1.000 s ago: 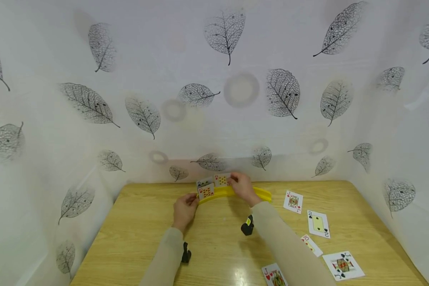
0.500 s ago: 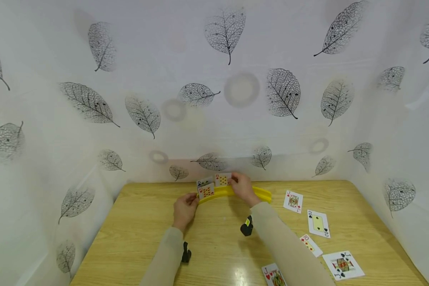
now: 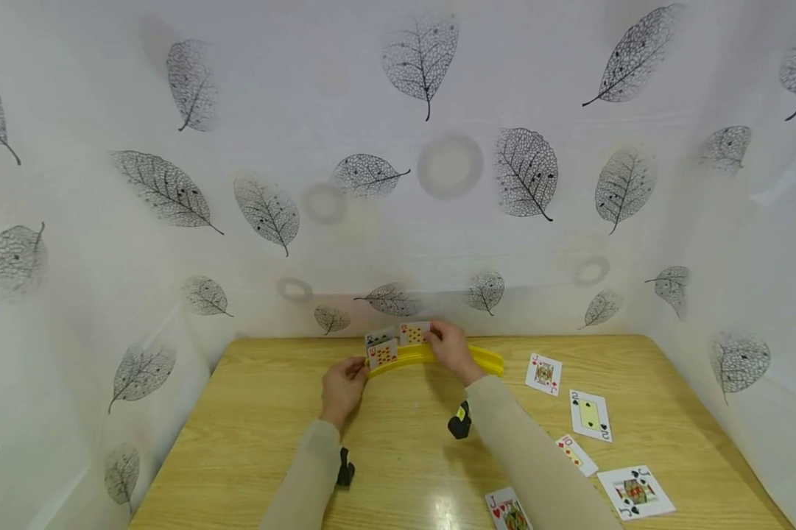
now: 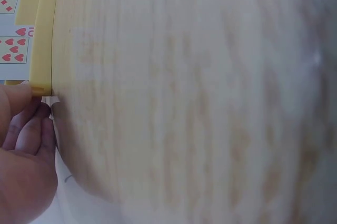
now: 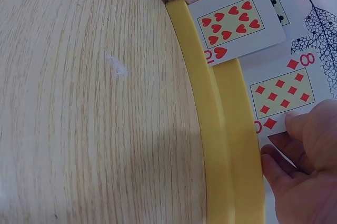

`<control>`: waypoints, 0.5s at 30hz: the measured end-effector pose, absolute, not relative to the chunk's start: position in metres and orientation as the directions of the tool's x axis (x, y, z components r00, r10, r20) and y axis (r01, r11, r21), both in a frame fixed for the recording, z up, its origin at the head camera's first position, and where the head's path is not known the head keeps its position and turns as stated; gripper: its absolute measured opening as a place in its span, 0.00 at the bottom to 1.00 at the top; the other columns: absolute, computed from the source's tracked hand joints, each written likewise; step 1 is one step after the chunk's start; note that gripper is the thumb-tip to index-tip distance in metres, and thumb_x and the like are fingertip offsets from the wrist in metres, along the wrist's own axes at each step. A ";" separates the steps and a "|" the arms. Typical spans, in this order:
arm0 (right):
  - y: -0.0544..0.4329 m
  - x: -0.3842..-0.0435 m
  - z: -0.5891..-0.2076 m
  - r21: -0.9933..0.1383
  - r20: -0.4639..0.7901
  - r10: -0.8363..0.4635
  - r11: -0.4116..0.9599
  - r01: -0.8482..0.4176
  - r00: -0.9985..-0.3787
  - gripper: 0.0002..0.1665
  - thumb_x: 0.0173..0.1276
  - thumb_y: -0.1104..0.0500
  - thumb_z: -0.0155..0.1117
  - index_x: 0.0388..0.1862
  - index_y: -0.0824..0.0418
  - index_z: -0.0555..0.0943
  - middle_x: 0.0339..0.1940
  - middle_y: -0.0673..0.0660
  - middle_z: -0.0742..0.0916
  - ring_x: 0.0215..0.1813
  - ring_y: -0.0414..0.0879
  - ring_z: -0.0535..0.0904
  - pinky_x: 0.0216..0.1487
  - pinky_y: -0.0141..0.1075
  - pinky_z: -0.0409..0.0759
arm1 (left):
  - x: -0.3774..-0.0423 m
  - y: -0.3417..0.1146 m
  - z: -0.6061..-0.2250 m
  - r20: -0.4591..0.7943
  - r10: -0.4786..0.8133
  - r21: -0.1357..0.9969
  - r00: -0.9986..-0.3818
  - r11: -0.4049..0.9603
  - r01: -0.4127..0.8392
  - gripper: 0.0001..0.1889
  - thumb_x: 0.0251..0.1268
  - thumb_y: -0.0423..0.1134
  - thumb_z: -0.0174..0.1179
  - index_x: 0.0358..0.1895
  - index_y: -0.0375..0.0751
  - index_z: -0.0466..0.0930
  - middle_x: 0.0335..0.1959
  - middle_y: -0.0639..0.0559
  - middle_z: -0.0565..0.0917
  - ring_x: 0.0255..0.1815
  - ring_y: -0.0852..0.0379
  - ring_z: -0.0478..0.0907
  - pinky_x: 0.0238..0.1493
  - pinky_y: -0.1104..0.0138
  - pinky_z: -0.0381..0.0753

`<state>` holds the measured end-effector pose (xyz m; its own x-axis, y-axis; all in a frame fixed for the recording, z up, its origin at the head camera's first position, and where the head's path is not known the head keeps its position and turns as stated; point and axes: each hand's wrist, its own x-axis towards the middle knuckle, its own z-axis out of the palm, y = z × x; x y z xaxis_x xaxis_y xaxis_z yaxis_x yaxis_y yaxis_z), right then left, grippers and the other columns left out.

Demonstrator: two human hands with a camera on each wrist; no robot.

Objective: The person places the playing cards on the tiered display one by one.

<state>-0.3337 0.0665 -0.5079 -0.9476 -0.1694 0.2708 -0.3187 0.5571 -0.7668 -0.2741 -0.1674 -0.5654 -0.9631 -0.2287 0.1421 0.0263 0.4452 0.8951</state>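
Note:
A curved yellow card holder [image 3: 487, 361] lies at the table's far edge. My left hand [image 3: 343, 390] grips its left end, with the thumb [image 4: 18, 97] on top and the fingers beneath. Near that end, a ten of hearts [image 5: 231, 26] stands in the front groove. Behind it, partly covered, is a black-suited five [image 5: 281, 8]. My right hand [image 3: 452, 350] pinches the eight of diamonds [image 5: 281, 95] by its right edge, thumb on its face. That card stands upright at the rear groove, beside the five; whether it is fully seated I cannot tell.
Face up on the table's right side lie a jack of diamonds [image 3: 544, 374], a two of spades [image 3: 590, 415], a ten of diamonds [image 3: 576, 455], a black jack [image 3: 636, 492] and a jack of hearts [image 3: 509, 509]. A leaf-patterned curtain [image 3: 398, 243] hangs close behind the table [image 3: 258, 427].
The eight of diamonds has shifted very slightly right in my right hand. My left hand and the holder stay where they were.

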 end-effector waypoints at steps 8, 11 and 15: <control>0.067 -0.333 -0.508 -0.759 0.264 -0.180 0.568 -0.319 -0.948 0.14 0.78 0.67 0.62 0.28 0.65 0.76 0.26 0.56 0.79 0.29 0.45 0.69 0.32 0.35 0.69 | -0.272 -0.167 -0.563 0.131 -0.219 0.898 -0.967 0.440 0.021 0.11 0.71 0.29 0.65 0.53 0.31 0.88 0.49 0.36 0.90 0.53 0.41 0.89 0.57 0.54 0.90; 0.068 -0.333 -0.509 -0.751 0.260 -0.184 0.579 -0.319 -0.948 0.14 0.77 0.67 0.63 0.27 0.64 0.76 0.27 0.56 0.80 0.30 0.45 0.69 0.33 0.35 0.70 | -0.272 -0.167 -0.563 0.123 -0.223 0.898 -0.967 0.440 0.013 0.11 0.71 0.29 0.65 0.54 0.31 0.88 0.49 0.36 0.91 0.53 0.41 0.89 0.57 0.54 0.90; 0.067 -0.332 -0.511 -0.739 0.267 -0.180 0.592 -0.321 -0.947 0.13 0.75 0.67 0.65 0.28 0.64 0.77 0.29 0.58 0.82 0.32 0.46 0.72 0.35 0.37 0.74 | -0.272 -0.167 -0.563 0.126 -0.226 0.899 -0.966 0.439 0.014 0.11 0.71 0.29 0.65 0.53 0.31 0.88 0.49 0.36 0.91 0.53 0.41 0.89 0.56 0.54 0.90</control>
